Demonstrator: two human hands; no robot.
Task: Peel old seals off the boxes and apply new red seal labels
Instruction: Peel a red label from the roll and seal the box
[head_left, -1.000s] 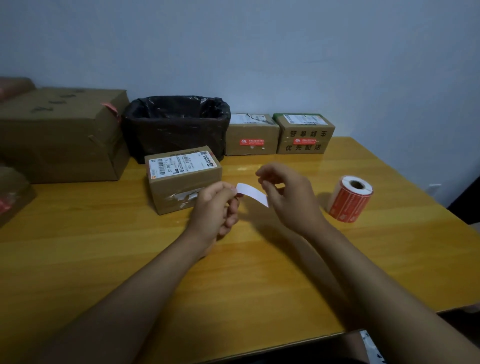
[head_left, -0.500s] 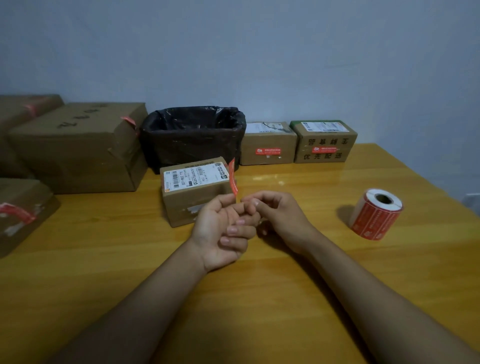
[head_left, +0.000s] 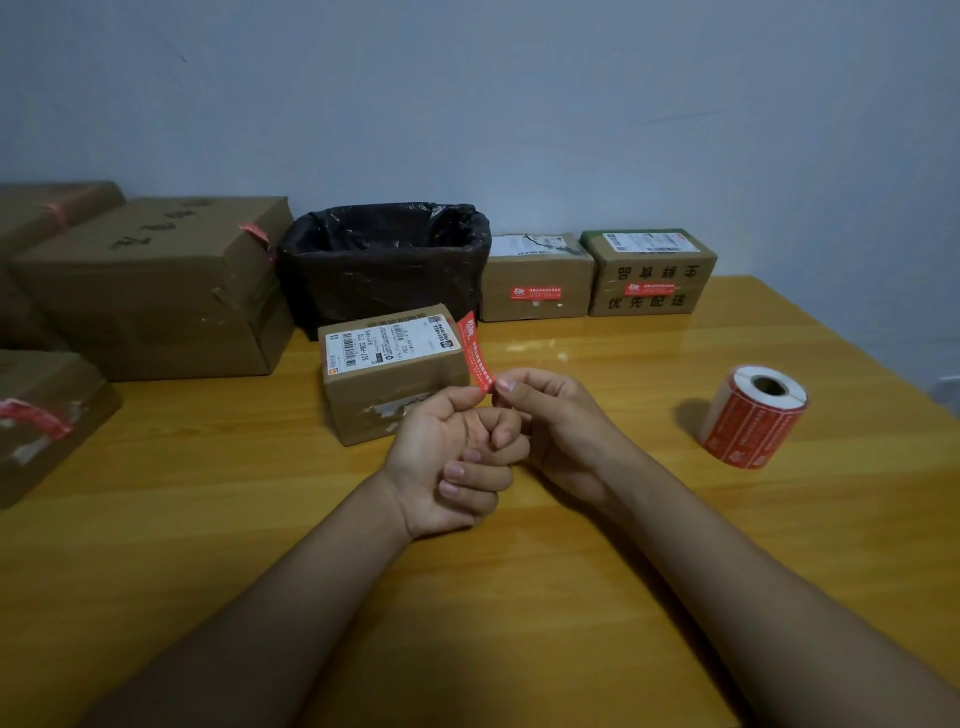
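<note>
The left hand (head_left: 447, 462) and right hand (head_left: 558, 431) are pinching the lower end of a red seal label (head_left: 475, 353) upright beside the small cardboard box (head_left: 395, 371) on the bench (head_left: 519, 597), apparently freeing it for pressing over the box's torn seal patch

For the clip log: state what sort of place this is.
Probably a small parcel-handling corner in a plain room, not a warehouse. Taped cardboard boxes with shipping labels line a wooden table against a bare wall, a roll of red seal labels lies at hand, and a black-lined bin sits among them.
</note>
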